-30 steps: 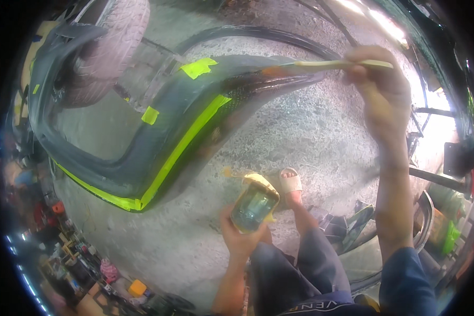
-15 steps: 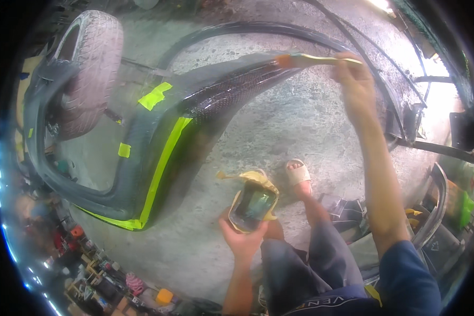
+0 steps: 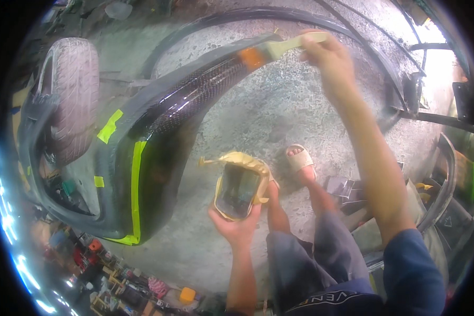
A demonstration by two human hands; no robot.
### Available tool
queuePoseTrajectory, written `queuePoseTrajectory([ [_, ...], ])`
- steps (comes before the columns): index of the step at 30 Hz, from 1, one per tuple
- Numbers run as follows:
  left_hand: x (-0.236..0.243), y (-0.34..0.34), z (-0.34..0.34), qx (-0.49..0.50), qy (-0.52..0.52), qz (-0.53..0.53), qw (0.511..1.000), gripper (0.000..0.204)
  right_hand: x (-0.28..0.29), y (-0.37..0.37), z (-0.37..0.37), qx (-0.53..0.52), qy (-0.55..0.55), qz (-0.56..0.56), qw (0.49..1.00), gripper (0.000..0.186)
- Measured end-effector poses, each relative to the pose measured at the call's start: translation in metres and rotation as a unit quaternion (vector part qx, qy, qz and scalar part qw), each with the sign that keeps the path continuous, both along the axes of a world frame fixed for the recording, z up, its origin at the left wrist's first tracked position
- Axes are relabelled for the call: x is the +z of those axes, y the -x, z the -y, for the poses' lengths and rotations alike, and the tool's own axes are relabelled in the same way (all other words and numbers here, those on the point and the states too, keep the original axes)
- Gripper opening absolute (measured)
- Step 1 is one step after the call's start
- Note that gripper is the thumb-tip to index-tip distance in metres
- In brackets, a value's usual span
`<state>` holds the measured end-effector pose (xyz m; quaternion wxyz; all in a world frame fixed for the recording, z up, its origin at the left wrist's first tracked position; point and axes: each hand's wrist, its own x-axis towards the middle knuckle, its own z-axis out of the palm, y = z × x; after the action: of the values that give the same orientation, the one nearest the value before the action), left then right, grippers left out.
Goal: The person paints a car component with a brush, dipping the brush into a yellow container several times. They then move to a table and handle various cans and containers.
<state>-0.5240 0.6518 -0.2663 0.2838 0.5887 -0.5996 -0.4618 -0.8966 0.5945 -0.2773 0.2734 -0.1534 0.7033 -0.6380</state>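
I see the person's right hand (image 3: 326, 55) gripping a flat brush (image 3: 279, 48) by its pale handle, the orange bristles against the glossy woven strip of a dark car panel (image 3: 187, 95) stretching away leftward from that hand. Lower down, closer to the body, the left hand (image 3: 236, 224) clasps a pale-edged tub (image 3: 250, 161). Bright green tape (image 3: 136, 189) and a dusty tyre (image 3: 79, 100) are left of both hands.
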Motion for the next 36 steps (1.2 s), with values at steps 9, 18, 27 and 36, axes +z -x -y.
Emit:
queuePoseTrajectory([
  [9, 0.005, 0.017, 0.015, 0.004, -0.016, 0.052, 0.998, 0.079, -0.067, 0.007, 0.000, -0.183, -0.001, -0.387, 0.904, 0.016],
  [18, -0.008, 0.027, 0.010, 0.003, 0.018, 0.041, 0.999, 0.081, 0.046, -0.143, -0.005, -0.039, 0.148, -0.438, 0.886, 0.042],
  [27, -0.004, 0.032, 0.011, -0.079, 0.103, 0.105, 0.986, 0.083, 0.055, -0.075, -0.014, -0.031, 0.098, -0.134, 0.986, 0.014],
  [36, 0.003, 0.054, 0.013, -0.047, 0.095, 0.020, 0.994, 0.083, 0.065, -0.013, -0.061, 0.013, 0.085, -0.115, 0.990, 0.018],
])
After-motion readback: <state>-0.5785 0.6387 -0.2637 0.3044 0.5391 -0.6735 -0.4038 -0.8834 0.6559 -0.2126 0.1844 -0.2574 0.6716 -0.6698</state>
